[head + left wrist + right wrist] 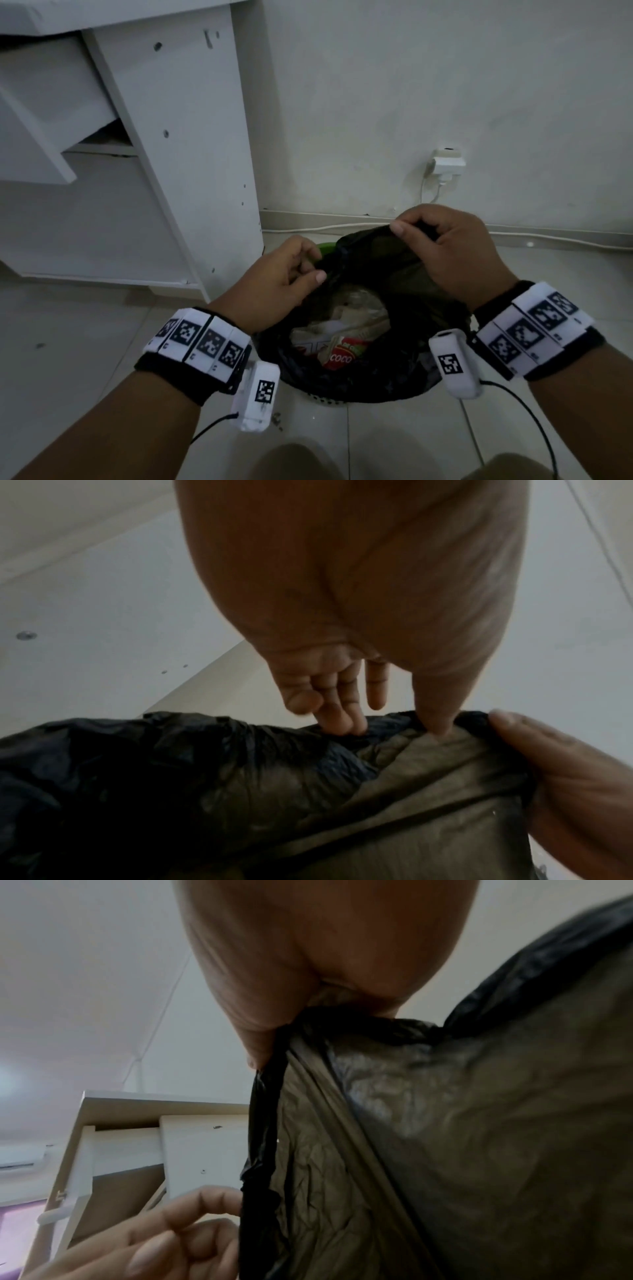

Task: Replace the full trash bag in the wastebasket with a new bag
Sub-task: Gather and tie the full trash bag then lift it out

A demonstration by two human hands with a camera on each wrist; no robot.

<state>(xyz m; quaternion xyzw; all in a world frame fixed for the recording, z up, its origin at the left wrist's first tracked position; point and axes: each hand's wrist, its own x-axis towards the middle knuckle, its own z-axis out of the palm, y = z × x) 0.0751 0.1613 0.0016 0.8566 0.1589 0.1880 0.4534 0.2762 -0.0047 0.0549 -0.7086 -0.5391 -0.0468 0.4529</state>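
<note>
Because the black trash bag (pixel 373 274) is full and has to come out, both hands hold its far edge up, away from the rim. The left hand (pixel 284 274) pinches the edge between thumb and curled fingers. The right hand (pixel 448 250) is curled round a bunch of the same edge, a bit higher. The bag sits in the green wastebasket (pixel 325 247) on the floor (pixel 85 342), with wrappers (pixel 339 349) inside. I think lifting the edge lets them gather the top so nothing spills.

White desk panel (pixel 178 144) close left of the wastebasket (pixel 317 399); open floor (pixel 565 291) to its right.
</note>
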